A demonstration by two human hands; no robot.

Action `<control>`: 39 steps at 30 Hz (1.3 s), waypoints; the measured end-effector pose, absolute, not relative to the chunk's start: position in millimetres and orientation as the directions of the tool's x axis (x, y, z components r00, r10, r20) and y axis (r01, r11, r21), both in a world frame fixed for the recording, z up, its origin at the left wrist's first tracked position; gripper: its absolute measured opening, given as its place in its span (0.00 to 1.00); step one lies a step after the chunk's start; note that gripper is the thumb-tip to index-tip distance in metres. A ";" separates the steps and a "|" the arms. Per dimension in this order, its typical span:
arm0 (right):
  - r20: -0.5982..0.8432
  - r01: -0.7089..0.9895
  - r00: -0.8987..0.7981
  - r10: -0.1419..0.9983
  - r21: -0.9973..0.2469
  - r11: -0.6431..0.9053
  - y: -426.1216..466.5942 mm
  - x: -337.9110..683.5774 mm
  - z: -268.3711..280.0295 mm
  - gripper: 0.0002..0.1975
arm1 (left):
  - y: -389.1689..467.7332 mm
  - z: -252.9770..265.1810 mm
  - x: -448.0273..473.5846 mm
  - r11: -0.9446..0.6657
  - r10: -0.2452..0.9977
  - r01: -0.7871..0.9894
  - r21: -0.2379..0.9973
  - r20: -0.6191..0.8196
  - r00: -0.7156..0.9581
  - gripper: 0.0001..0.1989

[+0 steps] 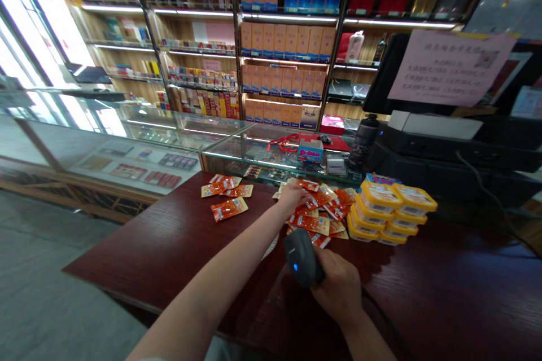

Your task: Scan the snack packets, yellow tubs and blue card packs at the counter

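My left hand [293,196] reaches into a heap of orange-and-cream snack packets [317,224] on the dark red counter. Its fingers bend down onto the packets; the fingertips are hidden, so whether one is pinched cannot be told. Wrapped round the handle of a black barcode scanner [301,258] is my right hand [339,285]. A blue light glows on the scanner, whose head points toward the heap. Further left lie several more snack packets [229,208], apart from the heap.
Yellow-lidded plastic tubs [381,197] stand stacked right of the heap. Behind them are a black bottle [365,138] and a monitor with a pink notice [451,67]. A glass display case [237,144] borders the counter's far side. The scanner's cable [383,313] trails right.
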State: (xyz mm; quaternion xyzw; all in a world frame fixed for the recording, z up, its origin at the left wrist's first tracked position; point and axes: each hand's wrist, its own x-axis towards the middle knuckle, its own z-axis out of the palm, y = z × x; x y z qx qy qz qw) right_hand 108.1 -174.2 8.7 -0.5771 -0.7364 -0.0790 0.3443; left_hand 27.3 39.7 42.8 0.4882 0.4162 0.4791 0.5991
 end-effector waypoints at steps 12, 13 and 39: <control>0.591 0.905 -0.096 0.801 -0.283 0.317 -172.5 109.6 6.5 0.18 | 37.8 35.7 6.1 -0.591 0.806 0.664 0.459 0.380 0.454 0.15; 0.593 0.903 -0.098 0.799 -0.285 0.321 -172.6 109.6 6.1 0.18 | 36.6 34.4 4.6 -0.596 0.801 0.663 0.452 0.395 0.450 0.15; 0.638 0.915 -0.156 0.754 -0.194 0.353 -175.0 117.7 -1.8 0.16 | -7.6 36.7 -139.3 0.190 0.918 0.949 0.252 0.296 -0.263 0.14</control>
